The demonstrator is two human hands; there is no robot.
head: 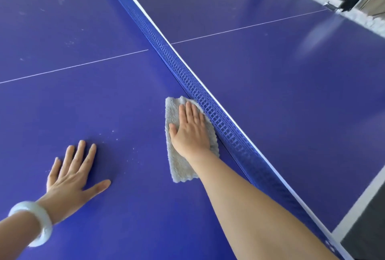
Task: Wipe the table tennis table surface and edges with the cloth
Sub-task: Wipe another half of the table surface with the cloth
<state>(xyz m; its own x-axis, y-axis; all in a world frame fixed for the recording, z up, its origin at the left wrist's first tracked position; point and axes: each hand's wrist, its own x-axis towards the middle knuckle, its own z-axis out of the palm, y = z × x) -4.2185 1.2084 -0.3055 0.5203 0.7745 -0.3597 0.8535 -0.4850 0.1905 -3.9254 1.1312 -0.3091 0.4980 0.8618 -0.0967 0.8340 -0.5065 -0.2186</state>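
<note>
Cloth (183,161), grey, folded, flat on blue table (291,93) against net (208,103) base. Right hand (190,132) presses it, fingers straight. Left hand (70,178) spread flat on bare surface, well apart; white bangle (35,222) at wrist.

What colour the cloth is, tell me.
Light grey. The head view shows the cloth flat under the right hand.
</note>
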